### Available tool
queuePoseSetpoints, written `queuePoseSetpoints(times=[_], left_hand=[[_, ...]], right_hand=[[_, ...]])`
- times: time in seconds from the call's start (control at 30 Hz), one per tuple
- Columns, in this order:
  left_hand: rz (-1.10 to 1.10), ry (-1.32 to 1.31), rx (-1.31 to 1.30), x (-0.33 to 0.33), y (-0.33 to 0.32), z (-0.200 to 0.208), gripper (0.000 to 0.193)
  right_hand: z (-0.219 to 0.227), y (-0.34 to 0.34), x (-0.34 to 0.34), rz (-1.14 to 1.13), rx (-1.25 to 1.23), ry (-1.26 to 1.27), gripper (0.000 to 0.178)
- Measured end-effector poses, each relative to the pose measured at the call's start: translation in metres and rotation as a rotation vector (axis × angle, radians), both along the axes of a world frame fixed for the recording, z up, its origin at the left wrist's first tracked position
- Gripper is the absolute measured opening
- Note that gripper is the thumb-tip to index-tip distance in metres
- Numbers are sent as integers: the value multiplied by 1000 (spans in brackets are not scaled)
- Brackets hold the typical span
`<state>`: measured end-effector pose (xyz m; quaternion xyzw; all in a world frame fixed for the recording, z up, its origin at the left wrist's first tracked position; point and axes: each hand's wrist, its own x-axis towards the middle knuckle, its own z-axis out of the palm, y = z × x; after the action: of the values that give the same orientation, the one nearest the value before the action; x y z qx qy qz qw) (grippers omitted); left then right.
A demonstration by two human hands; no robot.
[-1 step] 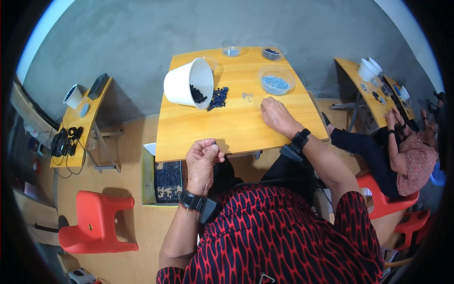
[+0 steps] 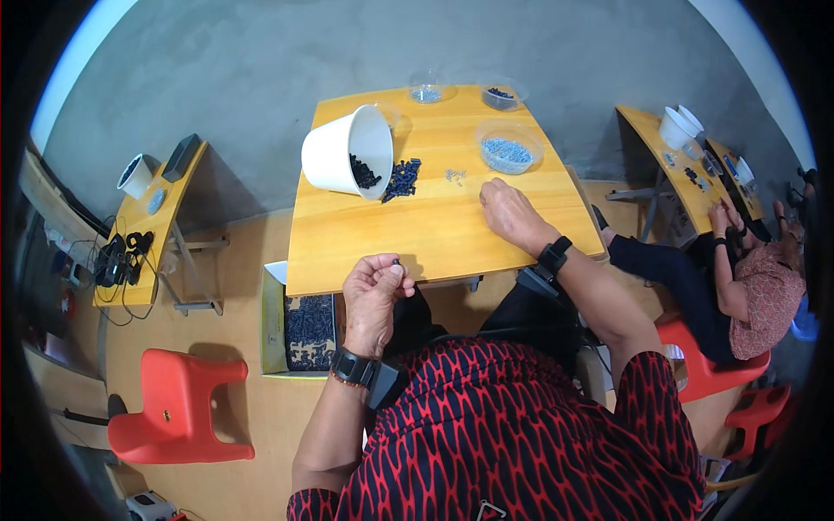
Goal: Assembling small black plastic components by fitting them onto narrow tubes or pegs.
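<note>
My left hand [image 2: 375, 291] is closed at the table's near edge. It pinches a small black plastic piece [image 2: 396, 261] between thumb and fingertips. Further right, my right hand [image 2: 514, 213] rests low over the tabletop with its fingers curled together; whatever they hold, if anything, is hidden. Just beyond it lies a little scatter of small silver screws [image 2: 455, 176]. A clear round tub [image 2: 506, 154] of similar silver pieces stands behind that hand. On the left a white bucket [image 2: 328, 154] lies tipped on its side, and small black pieces [image 2: 401, 180] spill from its mouth onto the wood.
Two more clear tubs, one with silver bits [image 2: 426, 93] and one with dark pieces [image 2: 499, 97], stand at the table's [image 2: 426, 227] far edge. Below left sits an open box [image 2: 310, 334] of black pieces. A red chair [image 2: 178, 408] is at left; a seated co-worker [image 2: 756, 295] at right.
</note>
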<state>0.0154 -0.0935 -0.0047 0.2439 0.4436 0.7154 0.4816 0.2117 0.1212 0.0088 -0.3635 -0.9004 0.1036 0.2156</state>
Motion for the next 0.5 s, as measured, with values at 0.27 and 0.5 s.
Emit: queuePoseSetpoints(times=[0.27, 0.5], left_hand=[[-47, -20, 51, -3, -1, -5, 15], [-37, -14, 23, -3, 2, -4, 14]], right_hand=[[10, 16, 6, 111, -33, -51, 9], [9, 21, 10, 107, -316, 217, 11]])
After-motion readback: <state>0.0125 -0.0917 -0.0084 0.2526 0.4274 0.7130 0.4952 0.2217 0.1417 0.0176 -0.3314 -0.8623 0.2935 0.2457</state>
